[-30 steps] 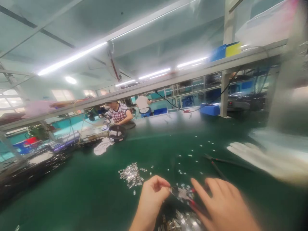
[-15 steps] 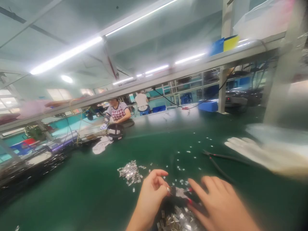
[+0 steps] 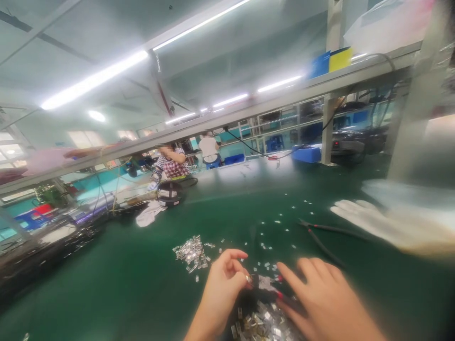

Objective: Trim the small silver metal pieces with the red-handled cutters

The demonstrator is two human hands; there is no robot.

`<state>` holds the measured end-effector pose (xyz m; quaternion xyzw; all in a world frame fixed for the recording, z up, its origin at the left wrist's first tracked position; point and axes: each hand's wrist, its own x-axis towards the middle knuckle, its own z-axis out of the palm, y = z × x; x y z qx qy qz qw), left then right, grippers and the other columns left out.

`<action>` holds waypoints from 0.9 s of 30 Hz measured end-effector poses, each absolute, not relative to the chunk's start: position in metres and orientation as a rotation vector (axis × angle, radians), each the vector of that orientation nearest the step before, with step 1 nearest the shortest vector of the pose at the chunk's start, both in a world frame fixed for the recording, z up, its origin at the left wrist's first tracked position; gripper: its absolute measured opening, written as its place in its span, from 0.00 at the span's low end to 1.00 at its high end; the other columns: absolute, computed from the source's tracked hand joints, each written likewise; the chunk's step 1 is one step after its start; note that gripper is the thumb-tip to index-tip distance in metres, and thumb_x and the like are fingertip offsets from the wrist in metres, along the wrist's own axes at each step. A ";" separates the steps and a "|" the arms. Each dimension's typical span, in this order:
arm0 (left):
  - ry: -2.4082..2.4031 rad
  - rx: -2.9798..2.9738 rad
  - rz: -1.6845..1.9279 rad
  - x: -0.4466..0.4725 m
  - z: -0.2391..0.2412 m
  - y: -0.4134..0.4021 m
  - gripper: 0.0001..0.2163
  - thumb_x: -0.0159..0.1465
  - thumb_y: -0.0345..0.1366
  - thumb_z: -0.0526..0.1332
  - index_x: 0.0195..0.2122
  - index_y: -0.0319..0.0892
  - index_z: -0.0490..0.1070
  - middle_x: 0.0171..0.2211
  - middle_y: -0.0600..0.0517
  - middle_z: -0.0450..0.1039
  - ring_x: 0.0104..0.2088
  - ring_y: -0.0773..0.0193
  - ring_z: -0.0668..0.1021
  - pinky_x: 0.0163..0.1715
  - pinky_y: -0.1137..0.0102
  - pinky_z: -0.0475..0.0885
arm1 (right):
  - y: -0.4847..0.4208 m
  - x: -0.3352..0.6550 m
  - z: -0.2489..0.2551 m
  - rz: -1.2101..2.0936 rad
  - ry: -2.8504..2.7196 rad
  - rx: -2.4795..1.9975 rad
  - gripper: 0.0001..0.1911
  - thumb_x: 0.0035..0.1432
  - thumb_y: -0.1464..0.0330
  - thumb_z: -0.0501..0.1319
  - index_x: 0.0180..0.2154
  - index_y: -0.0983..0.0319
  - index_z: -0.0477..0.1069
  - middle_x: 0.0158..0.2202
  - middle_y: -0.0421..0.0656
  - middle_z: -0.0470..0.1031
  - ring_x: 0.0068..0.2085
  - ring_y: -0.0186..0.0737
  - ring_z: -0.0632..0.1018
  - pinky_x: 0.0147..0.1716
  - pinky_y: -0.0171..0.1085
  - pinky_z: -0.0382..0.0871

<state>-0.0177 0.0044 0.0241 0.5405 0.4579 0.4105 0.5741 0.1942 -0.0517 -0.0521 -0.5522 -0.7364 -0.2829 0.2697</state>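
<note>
My left hand (image 3: 223,286) pinches a small shiny metal piece (image 3: 249,279) between thumb and fingertips. Right beside it are the jaws of a pair of pliers (image 3: 266,283) with red and dark handles. My right hand (image 3: 314,296) is around those handles, its fingers and thumb on either side, the palm side hidden. Under the pliers lies a heap of small metal pieces (image 3: 268,322), cut off by the bottom edge of the view. Farther off, to the left, is another pile of small metal pieces (image 3: 193,253).
A second pair of pliers (image 3: 322,237) lies spread on the green table (image 3: 117,279), by a white glove (image 3: 384,227). Loose metal bits are scattered beyond my hands. A blue box (image 3: 306,154) stands by the shelf post. Across the table sits a person (image 3: 174,163) near a black round object (image 3: 169,194).
The person across the table has raised an arm toward their head. My hands keep nearly the same position, with the metal piece at the pliers' jaws. The view has shifted slightly.
</note>
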 end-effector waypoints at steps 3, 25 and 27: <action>1.080 1.272 0.956 -0.018 0.024 0.004 0.18 0.49 0.32 0.64 0.43 0.40 0.76 0.24 0.61 0.71 0.29 0.64 0.77 0.37 0.68 0.71 | -0.051 0.191 -0.049 -0.796 -1.989 -1.476 0.22 0.56 0.65 0.75 0.53 0.58 0.81 0.38 0.44 0.78 0.38 0.50 0.78 0.37 0.45 0.73; 1.094 1.248 0.983 -0.015 0.019 0.005 0.17 0.49 0.31 0.64 0.41 0.42 0.77 0.24 0.60 0.72 0.29 0.63 0.78 0.37 0.68 0.71 | -0.060 0.175 -0.029 -0.664 -1.915 -1.659 0.24 0.52 0.59 0.80 0.50 0.61 0.86 0.38 0.51 0.82 0.40 0.59 0.80 0.41 0.53 0.78; 1.095 1.250 0.996 -0.015 0.016 0.006 0.17 0.48 0.32 0.64 0.41 0.42 0.77 0.23 0.60 0.72 0.29 0.63 0.78 0.36 0.68 0.71 | -0.060 0.174 -0.029 -0.655 -1.913 -1.676 0.25 0.50 0.60 0.81 0.50 0.60 0.86 0.38 0.50 0.82 0.40 0.58 0.80 0.41 0.53 0.78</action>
